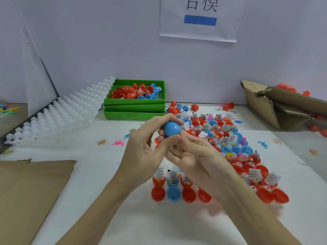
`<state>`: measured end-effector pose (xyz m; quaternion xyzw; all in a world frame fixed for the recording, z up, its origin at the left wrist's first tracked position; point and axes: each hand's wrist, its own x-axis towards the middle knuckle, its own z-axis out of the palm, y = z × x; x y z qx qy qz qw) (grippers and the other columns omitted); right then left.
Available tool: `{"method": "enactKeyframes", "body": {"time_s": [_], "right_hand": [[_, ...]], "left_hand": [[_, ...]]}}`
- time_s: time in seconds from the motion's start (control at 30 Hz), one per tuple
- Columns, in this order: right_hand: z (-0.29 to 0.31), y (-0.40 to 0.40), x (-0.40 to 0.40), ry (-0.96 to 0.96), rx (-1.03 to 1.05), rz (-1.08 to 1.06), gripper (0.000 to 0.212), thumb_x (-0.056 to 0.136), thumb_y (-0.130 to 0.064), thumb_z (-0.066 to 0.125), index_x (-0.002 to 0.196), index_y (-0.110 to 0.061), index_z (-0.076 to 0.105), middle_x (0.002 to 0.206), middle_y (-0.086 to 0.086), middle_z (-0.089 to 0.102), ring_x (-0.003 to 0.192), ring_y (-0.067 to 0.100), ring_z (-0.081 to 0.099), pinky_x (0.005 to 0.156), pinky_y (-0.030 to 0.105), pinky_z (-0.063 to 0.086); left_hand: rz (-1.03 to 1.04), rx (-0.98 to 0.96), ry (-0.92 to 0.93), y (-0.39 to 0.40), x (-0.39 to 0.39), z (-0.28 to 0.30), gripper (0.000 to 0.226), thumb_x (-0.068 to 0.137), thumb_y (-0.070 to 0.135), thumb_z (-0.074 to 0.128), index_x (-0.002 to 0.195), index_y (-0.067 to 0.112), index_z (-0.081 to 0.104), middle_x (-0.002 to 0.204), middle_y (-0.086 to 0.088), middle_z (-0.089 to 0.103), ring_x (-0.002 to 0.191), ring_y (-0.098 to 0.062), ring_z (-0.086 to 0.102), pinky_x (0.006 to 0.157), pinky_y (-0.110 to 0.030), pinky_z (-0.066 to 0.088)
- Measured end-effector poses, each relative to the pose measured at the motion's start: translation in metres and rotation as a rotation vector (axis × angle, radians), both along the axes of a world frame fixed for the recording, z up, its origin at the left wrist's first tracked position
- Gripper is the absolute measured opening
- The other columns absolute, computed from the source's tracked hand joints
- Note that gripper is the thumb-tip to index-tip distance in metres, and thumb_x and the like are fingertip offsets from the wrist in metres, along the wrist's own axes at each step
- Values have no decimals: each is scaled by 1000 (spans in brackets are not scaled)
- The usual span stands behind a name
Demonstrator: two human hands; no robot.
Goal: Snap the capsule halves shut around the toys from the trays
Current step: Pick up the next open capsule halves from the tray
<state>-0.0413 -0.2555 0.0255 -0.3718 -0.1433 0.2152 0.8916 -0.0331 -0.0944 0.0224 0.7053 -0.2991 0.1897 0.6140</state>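
A white bench (106,200) is running up to a pale wall, with flat cardboard (31,188) lying at the near left. Nearest in, a row of open red and blue capsule halves (180,193) is sitting with toy packets tucked in, and the spread is carrying on up the right side. Above that row, both hands are working together: the left hand (141,152) is curling thumb and fingers round a blue capsule (172,129), and the right hand (192,154) is cupping it from below, fingertips touching the shell. To do this well, I'd say line the rims up square and squeeze evenly along the axis, keeping any packet edge out of the seam. Farther back, stacked green trays (134,110) are holding loose halves, beside white moulded racks (58,117).
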Motion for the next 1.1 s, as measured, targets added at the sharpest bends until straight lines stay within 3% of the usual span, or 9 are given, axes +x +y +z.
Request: {"method": "enactKeyframes", "body": {"time_s": [0.13, 0.27, 0.37, 0.43, 0.6, 0.7, 0.83, 0.97, 1.1], "right_hand": [[-2, 0, 1, -5, -9, 10, 29, 98, -9, 57, 120, 0, 74, 120, 16, 72, 119, 26, 69, 97, 34, 56], [-2, -3, 3, -45, 2, -38, 33, 93, -9, 65, 123, 1, 72, 128, 19, 70, 122, 28, 67, 97, 33, 57], [-4, -4, 3, -324, -389, -383, 30, 95, -23, 69, 124, -16, 74, 120, 5, 76, 113, 19, 71, 92, 26, 57], [-7, -3, 2, -570, -752, -681, 34, 95, -28, 71, 129, -24, 70, 111, -7, 76, 102, 11, 72, 85, 20, 57], [-17, 0, 6, -976, -1189, -991, 53, 92, -38, 69, 138, -14, 62, 109, -3, 60, 90, 6, 57, 85, 14, 50], [-17, -2, 7, -1086, -1250, -1046, 50, 94, -41, 64, 132, -8, 65, 117, 6, 60, 101, 11, 56, 92, 13, 47], [-19, -2, 10, -1154, -1235, -1033, 44, 100, -34, 60, 131, -3, 66, 116, 7, 63, 103, 13, 57, 93, 12, 45], [-20, -5, 11, -1159, -1279, -1021, 43, 97, -28, 62, 130, -1, 67, 113, 8, 64, 100, 15, 58, 88, 16, 48], [-18, -3, 10, -1019, -1210, -935, 47, 97, -40, 59, 131, -10, 68, 108, -1, 63, 92, 5, 56, 85, 10, 45]], "left_hand": [[14, 37, -10, 2, 1, 0, 33, 93, 24, 68, 123, 9, 68, 119, -2, 72, 121, -28, 64, 103, -34, 53], [-30, 52, 34, 2, 4, -2, 31, 99, 16, 66, 129, 12, 65, 136, 7, 68, 136, -21, 57, 113, -36, 46], [-93, 72, 145, 3, 8, -2, 33, 107, 22, 56, 139, 22, 61, 144, 13, 62, 140, -13, 53, 112, -31, 45], [-67, -12, 237, 2, 8, -1, 31, 107, 31, 53, 136, 27, 64, 136, 12, 67, 129, -10, 62, 102, -23, 51], [-52, -201, 469, -1, 10, -4, 33, 92, 35, 67, 117, 15, 76, 111, -7, 78, 102, -20, 75, 88, -25, 58], [-223, -370, 657, 3, 11, -2, 34, 89, 27, 70, 113, 3, 76, 112, -18, 77, 98, -21, 74, 84, -24, 59], [-302, -430, 738, 4, 13, -4, 30, 88, 28, 70, 105, 4, 80, 112, -18, 76, 97, -19, 74, 85, -25, 59], [-229, -450, 708, 0, 12, -9, 32, 88, 27, 71, 105, 0, 77, 109, -19, 76, 95, -19, 75, 83, -22, 59], [-32, -282, 602, -5, 11, -11, 28, 96, 37, 67, 104, 14, 82, 99, -13, 79, 87, -21, 75, 87, -31, 61]]}}
